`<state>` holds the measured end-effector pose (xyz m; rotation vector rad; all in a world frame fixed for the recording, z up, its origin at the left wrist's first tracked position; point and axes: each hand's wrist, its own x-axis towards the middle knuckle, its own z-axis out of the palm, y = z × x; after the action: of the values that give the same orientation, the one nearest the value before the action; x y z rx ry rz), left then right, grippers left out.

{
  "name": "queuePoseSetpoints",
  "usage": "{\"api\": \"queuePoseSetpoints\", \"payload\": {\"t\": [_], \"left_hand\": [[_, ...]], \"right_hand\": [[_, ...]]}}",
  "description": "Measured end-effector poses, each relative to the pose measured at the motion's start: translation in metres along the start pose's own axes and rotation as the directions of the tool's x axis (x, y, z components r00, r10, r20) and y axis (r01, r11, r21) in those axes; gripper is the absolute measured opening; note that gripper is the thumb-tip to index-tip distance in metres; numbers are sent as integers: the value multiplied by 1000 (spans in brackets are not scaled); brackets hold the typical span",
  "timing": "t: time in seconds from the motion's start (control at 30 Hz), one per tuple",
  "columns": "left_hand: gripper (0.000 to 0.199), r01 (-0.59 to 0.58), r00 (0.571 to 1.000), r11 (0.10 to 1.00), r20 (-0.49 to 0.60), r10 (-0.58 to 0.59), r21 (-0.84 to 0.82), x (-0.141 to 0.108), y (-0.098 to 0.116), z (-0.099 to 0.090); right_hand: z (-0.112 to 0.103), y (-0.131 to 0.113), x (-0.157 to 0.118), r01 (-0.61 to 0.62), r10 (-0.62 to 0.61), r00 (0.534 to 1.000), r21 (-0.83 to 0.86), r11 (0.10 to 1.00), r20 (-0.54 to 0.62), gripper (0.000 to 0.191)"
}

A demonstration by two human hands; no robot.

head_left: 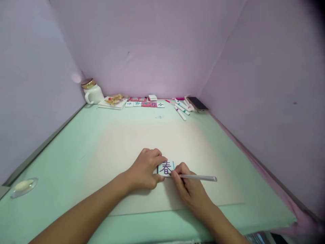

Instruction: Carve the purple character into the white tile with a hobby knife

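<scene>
A small white card (161,172) lies on the pale sheet (122,135) in front of me. It bears a large purple Chinese character and a short blue line along its right edge. My left hand (147,168) grips the card from the left, its thumb at the near edge and index finger at the far edge. In my right hand (190,188) is a slim silver pen (200,177), pinched near its point. The shaft leans out to the right, and the tip is at the card's lower right, close to the character; whether it touches the card I cannot tell.
Along the back wall stand a white mug (94,95) with a gold lid, a snack packet (115,99), rows of red and white lettered cards (137,104), several markers (181,107) and a phone (196,103). A small oval clear-edged object (24,186) lies at the left.
</scene>
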<state>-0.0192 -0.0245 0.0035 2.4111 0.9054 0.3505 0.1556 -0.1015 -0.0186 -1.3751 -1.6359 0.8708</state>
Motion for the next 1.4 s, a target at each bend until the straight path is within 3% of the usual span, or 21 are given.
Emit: {"api": "queuePoseSetpoints", "payload": {"t": [0.13, 0.3, 0.4, 0.53, 1.0, 1.23, 1.4], "left_hand": [[42, -6, 1000, 1000, -1, 6, 26, -1, 0, -1], [51, -2, 1000, 999, 24, 1, 46, -3, -2, -6], [66, 14, 999, 999, 47, -16, 45, -5, -4, -9], [71, 18, 998, 999, 68, -21, 39, -7, -7, -11], [45, -50, 999, 998, 7, 50, 43, -5, -4, -4], [41, -84, 996, 996, 28, 84, 34, -8, 1, -6], [42, -89, 996, 993, 32, 87, 72, -10, 5, -4]], "right_hand": [[1, 0, 1, -32, 42, 995, 115, 993, -88, 26], [-5, 8, 8, -127, 224, 948, 376, 918, -226, 38], [-10, 9, 14, -151, 311, 918, 505, 850, -248, 41], [-12, 7, 15, -152, 335, 911, 559, 815, -241, 45], [2, 3, -10, -86, 129, 978, 243, 966, -167, 33], [2, -5, -29, 9, -2, 985, 38, 999, -174, 26], [7, 2, -35, 24, -31, 979, -38, 999, -202, 22]]}}
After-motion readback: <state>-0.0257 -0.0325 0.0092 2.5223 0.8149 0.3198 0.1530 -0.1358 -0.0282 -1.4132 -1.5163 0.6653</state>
